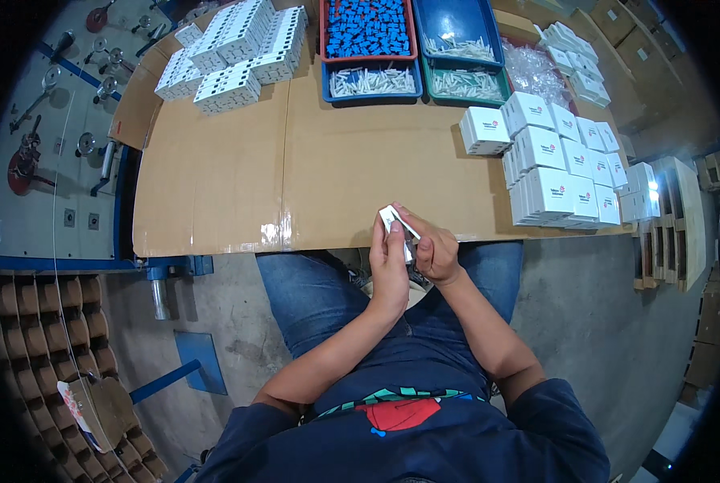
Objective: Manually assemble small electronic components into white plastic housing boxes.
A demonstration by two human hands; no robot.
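Trays of small parts are set close together at the top of the frame, probably so that each kind can be reached without being mixed. Blue parts (368,28) are heaped in the red tray (370,59); slim white pieces are kept in the front blue tray (372,100), the green tray (473,102) and the rear blue tray (457,14). White blocks (231,36) are stacked at the upper left and white boxes (551,193) are piled at the right, seemingly to leave the middle of the cardboard-covered bench (360,161) free for handling.

At the centre of the frame, over the bench's near edge, a small white item (389,217) is held up, perhaps so that it can be seen and worked by both thumbs. The left hand's (388,262) grip is closed around its left side, thumb laid along it. By the right hand (436,251) it is gripped from the other side, fingers bent, only a narrow gap being left between finger and thumb. Exact contact underneath is hidden, and the shiny lower portion is too small to be made out.
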